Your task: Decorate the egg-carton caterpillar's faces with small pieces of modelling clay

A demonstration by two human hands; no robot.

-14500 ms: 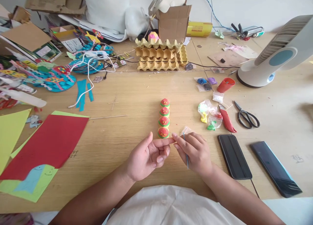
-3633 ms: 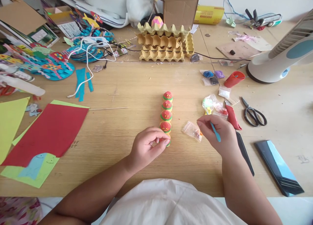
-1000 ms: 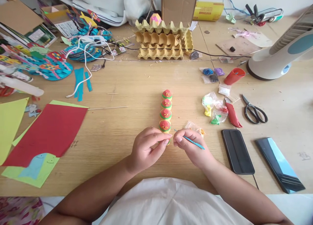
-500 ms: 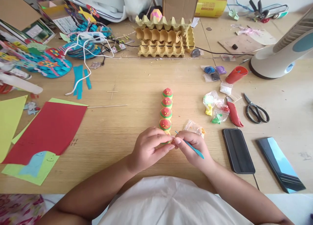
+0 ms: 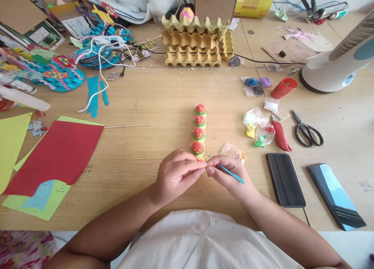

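Note:
My left hand [image 5: 178,174] and my right hand [image 5: 229,174] meet fingertip to fingertip over the near end of a row of egg-carton cups [image 5: 198,134]. The cups are yellow below, green round the rim, with red tops that carry small yellow faces. My left fingers are pinched together; a tiny orange bit seems to sit between the fingertips, too small to name. Across my right hand lies a thin blue modelling tool [image 5: 233,174], its flat end pointing right. The nearest cup is mostly hidden behind my fingers. A plastic bag with orange clay [image 5: 233,152] lies just beyond my right hand.
Right of the cups lie bags of coloured clay [image 5: 253,122], a red utility knife [image 5: 281,135], scissors [image 5: 307,130], a phone [image 5: 285,180] and a red cup [image 5: 284,87]. Coloured paper [image 5: 64,152] is at left; egg cartons [image 5: 193,58] stand at the back.
My fingertips have drawn closer together and shifted slightly. The blue tool still rests in my right hand. The rest of the table looks the same, apart from a slight camera shift.

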